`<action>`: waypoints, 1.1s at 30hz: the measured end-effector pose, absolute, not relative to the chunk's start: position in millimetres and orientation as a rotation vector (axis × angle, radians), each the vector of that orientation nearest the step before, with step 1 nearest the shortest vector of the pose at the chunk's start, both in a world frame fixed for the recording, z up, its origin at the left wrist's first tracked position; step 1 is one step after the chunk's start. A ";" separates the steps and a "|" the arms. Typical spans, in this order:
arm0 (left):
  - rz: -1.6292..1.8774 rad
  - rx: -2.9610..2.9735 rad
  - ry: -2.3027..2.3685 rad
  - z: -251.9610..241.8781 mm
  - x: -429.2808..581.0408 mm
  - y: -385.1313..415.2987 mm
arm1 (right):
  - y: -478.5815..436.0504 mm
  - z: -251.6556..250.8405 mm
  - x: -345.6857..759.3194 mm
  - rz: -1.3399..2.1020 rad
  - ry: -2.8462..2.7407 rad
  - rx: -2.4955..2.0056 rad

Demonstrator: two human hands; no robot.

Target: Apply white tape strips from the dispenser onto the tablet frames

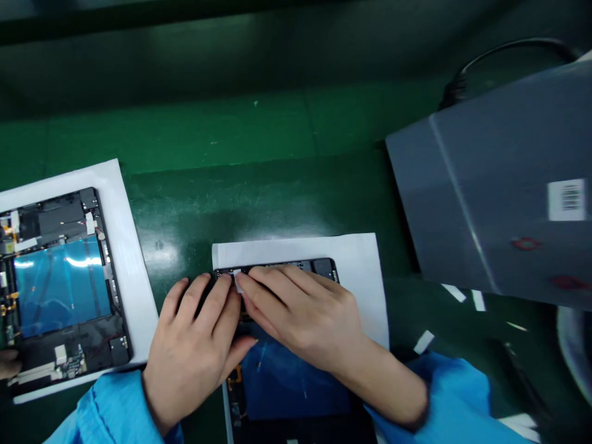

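An opened tablet [296,382] with a blue battery film lies on a white sheet [361,265] in front of me. Both hands rest on its far edge. My left hand [194,345] lies flat with fingers stretched toward the top left corner of the tablet. My right hand [300,314] crosses over it, fingers flat, fingertips pressing a small white tab [238,280] near the tablet's upper edge. Most of the upper half of the tablet is hidden by the hands.
A second opened tablet [60,283] lies on another white sheet [124,246] at the left, with another person's fingertip [8,364] at its lower left corner. A large grey box [499,191] with a barcode label stands at the right. The surface is a green mat [259,172] with white scraps.
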State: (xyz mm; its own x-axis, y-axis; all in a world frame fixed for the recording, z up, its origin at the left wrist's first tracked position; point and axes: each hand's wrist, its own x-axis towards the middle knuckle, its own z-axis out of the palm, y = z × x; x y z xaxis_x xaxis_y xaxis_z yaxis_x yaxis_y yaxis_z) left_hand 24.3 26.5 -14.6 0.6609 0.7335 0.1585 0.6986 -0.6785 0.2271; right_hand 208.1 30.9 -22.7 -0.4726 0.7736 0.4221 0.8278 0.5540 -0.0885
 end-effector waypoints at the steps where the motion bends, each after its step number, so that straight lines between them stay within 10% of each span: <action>1: 0.354 2.727 1.187 -14.4 24.4 26.3 | 30.6 -22.7 207.9 -0.176 -2.379 -1.307; 27: 0.240 2.830 1.149 -9.9 21.1 33.8 | -57.5 0.4 253.4 0.107 -2.284 -1.386; 33: 0.316 2.892 1.080 -11.7 12.6 45.3 | -81.2 8.7 341.0 -0.601 -1.894 -1.768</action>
State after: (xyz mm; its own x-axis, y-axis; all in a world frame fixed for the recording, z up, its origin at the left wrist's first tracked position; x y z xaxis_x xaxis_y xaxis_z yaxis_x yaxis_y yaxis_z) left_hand 12.6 45.3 -11.7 0.7369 0.6526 0.1763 0.6448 -0.7569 0.1067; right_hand 341.0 -81.2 8.7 -0.0526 0.7882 0.6132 0.9975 0.0700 -0.0043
